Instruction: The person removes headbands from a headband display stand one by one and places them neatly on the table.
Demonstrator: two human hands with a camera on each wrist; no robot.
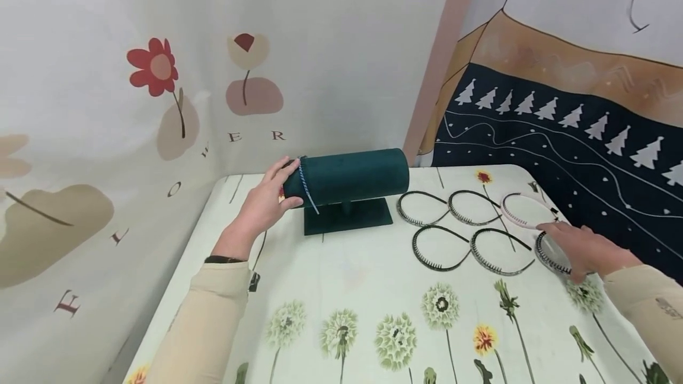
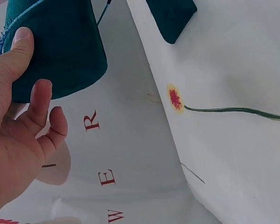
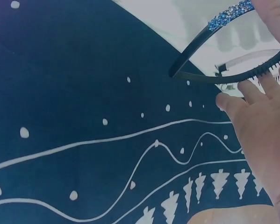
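A dark green velvet roll stand [image 1: 354,176] stands at the back of the table, a thin blue beaded headband [image 1: 306,179] around its left end. My left hand [image 1: 269,200] grips that end, fingers over the top and thumb [image 2: 22,42] at the front; in the left wrist view two fingers curl free of it. At the right, my right hand [image 1: 589,248] holds a black headband with blue stones [image 3: 228,17]. The thumb lies across the stoned side, while fingertips meet the toothed side. My hand hides part of this headband in the head view.
Several headbands lie in two rows right of the stand, among them a black one [image 1: 440,268] and a pink one [image 1: 507,212] beside my right hand. A flower-print cloth covers the table [image 1: 331,277]. Printed curtains [image 1: 341,76] hang behind and at both sides.
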